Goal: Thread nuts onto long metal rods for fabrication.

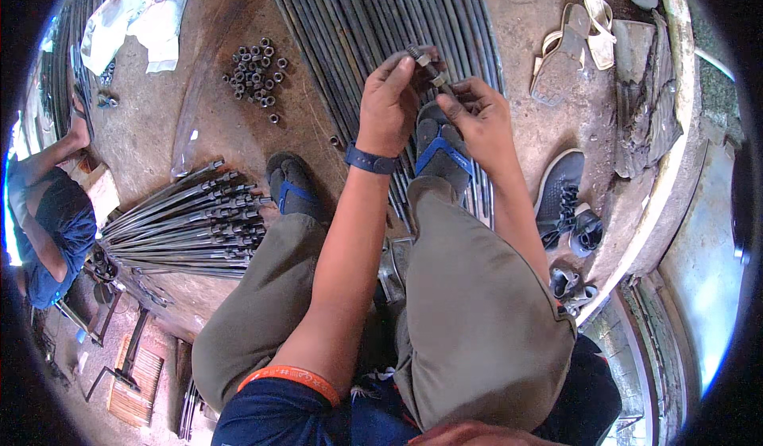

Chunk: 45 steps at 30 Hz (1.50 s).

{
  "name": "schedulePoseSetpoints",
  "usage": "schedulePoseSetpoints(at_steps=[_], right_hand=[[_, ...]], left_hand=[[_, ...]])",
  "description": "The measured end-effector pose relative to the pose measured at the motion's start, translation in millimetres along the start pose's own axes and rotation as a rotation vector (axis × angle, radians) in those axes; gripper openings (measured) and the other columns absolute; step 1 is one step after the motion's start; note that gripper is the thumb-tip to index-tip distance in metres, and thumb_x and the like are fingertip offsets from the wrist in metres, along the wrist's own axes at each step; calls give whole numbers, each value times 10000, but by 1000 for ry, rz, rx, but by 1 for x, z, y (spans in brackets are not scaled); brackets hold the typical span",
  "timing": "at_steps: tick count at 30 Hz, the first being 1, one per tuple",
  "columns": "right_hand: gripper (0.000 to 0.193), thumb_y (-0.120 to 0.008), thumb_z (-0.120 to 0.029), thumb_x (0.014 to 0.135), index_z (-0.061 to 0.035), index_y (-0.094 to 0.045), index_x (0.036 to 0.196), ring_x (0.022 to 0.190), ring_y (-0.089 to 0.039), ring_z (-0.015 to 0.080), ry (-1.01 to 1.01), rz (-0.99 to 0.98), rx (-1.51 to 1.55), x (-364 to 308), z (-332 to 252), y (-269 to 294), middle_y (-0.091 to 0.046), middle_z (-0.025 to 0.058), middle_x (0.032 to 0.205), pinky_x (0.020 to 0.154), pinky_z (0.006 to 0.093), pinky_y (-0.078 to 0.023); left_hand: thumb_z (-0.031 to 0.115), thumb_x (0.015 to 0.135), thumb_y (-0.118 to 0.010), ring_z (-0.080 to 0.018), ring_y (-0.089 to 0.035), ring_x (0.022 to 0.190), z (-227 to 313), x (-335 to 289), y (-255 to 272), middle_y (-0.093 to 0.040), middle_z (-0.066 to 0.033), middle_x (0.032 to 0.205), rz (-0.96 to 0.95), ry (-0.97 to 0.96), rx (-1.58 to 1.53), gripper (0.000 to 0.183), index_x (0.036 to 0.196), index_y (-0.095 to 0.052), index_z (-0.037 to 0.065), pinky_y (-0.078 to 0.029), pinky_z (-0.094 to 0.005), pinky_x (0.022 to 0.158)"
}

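So my left hand point(391, 100) and right hand point(478, 116) grip the rod end point(425, 63), apparently to steady it; nuts point(256, 71) piled nearby.

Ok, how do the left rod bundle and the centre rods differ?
The left bundle fans out; the centre rods lie nearly parallel, side by side. The left bundle carries fittings at its spread ends; the centre rods show none on their visible lengths. Both are long, thin, dark metal.
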State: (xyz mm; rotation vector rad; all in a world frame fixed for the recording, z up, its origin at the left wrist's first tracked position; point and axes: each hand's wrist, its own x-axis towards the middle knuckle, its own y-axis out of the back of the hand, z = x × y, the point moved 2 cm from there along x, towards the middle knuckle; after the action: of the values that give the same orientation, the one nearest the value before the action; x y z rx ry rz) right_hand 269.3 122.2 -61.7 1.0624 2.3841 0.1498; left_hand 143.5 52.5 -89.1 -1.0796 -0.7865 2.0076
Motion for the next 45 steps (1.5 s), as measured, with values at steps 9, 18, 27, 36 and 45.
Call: schedulePoseSetpoints(at_steps=[9, 18, 27, 36, 45], right_hand=[[235, -722, -157, 796, 32, -600, 864, 622, -542, 160, 38, 35, 40, 1, 2, -5, -591, 105, 692, 607, 298, -441], [191, -721, -108, 786, 25, -603, 856, 613, -529, 134, 9, 28, 41, 0, 0, -7, -579, 91, 674, 586, 287, -429], [197, -726, -106, 782, 30, -598, 844, 630, -549, 134, 49, 21, 60, 0, -5, -9, -590, 91, 677, 598, 284, -438], [208, -728, -113, 784, 31, -599, 862, 637, -550, 136, 14, 20, 53, -1, -2, -9, -596, 94, 688, 600, 287, -443], [189, -719, -105, 790, 28, -603, 859, 632, -542, 125, 18, 15, 43, -1, -5, -7, -596, 81, 681, 593, 282, -436]], left_hand=[[71, 740, -788, -128, -622, 785, 13, -1, 10, -641, -70, 886, 288, -295, 444, 316, 964, -576, 4, -510, -250, 717], [49, 753, -761, -98, -601, 767, 20, -8, -15, -669, -50, 851, 310, -222, 716, 183, 875, -650, -31, -476, -233, 676], [39, 763, -734, -150, -625, 821, 14, -4, -7, -626, -83, 924, 230, -203, 340, 369, 1069, -539, -28, -499, -264, 729], [8, 744, -740, -194, -626, 889, 15, -3, -11, -612, -111, 941, 234, -236, 308, 546, 1172, -401, -8, -504, -307, 817], [7, 752, -736, -210, -631, 905, 15, -7, -12, -622, -130, 932, 266, -253, 277, 768, 1316, -215, 2, -503, -314, 821]])
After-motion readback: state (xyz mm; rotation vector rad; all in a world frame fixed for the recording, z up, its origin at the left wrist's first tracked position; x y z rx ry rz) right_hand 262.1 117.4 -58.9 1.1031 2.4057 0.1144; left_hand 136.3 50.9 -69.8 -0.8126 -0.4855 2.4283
